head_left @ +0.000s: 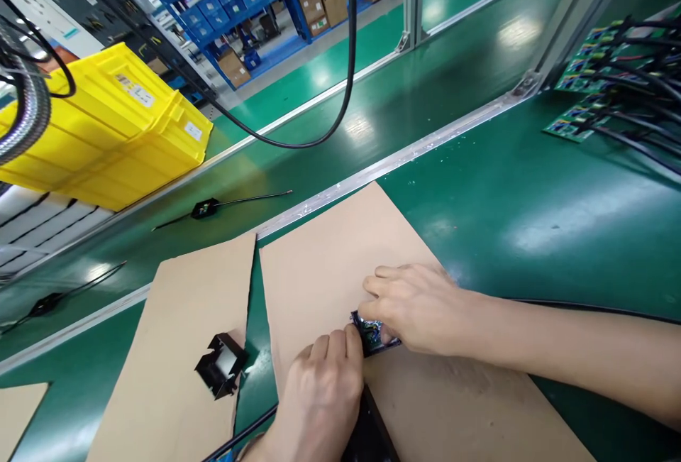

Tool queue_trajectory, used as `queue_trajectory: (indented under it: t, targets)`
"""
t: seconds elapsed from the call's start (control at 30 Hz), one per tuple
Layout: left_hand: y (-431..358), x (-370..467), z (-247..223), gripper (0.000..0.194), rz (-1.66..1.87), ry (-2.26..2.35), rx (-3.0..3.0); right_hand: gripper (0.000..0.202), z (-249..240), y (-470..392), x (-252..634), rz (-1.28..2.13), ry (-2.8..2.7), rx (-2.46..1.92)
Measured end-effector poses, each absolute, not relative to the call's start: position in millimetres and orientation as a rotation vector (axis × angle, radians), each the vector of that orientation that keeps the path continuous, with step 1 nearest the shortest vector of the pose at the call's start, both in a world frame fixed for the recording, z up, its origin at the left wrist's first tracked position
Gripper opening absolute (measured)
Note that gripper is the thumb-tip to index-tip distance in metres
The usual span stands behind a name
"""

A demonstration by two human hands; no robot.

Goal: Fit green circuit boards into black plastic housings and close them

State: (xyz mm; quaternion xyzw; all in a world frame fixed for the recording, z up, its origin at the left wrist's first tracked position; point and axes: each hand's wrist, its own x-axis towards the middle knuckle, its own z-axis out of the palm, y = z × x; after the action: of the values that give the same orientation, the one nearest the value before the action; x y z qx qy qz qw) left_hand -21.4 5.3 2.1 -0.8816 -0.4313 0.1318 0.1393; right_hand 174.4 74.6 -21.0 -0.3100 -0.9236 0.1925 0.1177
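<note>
A small black housing with a circuit board (pixel 372 334) inside lies on a cardboard sheet (pixel 330 256). My left hand (pixel 323 391) has its fingers curled at the left edge of that housing. From the right, my right hand (pixel 412 309) reaches over the board, its fingers bent onto it and partly hiding it. Below my left hand a larger black part (pixel 372 430) shows, partly covered. To the left, an open black plastic cover (pixel 220 366) rests near the edge of a second cardboard sheet (pixel 175 327).
Green boards with black cables (pixel 590 86) lie at the upper right. Two cabled black modules, one at the left centre (pixel 205 208) and one further left (pixel 47 304), sit beyond a metal rail (pixel 383 164). Yellow crates (pixel 106 128) stand upper left, and a black cable hangs down.
</note>
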Motion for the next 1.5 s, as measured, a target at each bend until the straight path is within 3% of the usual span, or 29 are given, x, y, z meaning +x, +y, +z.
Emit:
queue_trajectory:
  t: [0.53, 0.87, 1.07, 1.23, 1.37, 1.5]
  targets:
    - [5, -31, 9, 0.036, 0.295, -1.213, -2.621, 0.012, -21, 74, 175, 0.620, -2.658, -0.890]
    - [8, -13, -4, 0.019, 0.562, -1.025, -2.484, 0.012, -25, 73, 174, 0.620, -2.618, -0.879]
    - [16, -31, -1, 0.013, 0.118, -1.357, -2.690, 0.008, -21, 72, 172, 0.596, -2.628, -0.922]
    - [19, -42, -11, 0.021, -0.245, -1.400, -2.863, 0.029, -8, 83, 150, 0.690, -2.714, -1.087]
    - [26, -49, -24, 0.025, -0.475, -1.379, -3.018, 0.016, -13, 93, 133, 0.767, -2.855, -1.042]
    - [31, -51, -18, 0.019, -0.388, -1.402, -3.088, 0.022, -14, 95, 141, 0.777, -2.811, -1.037]
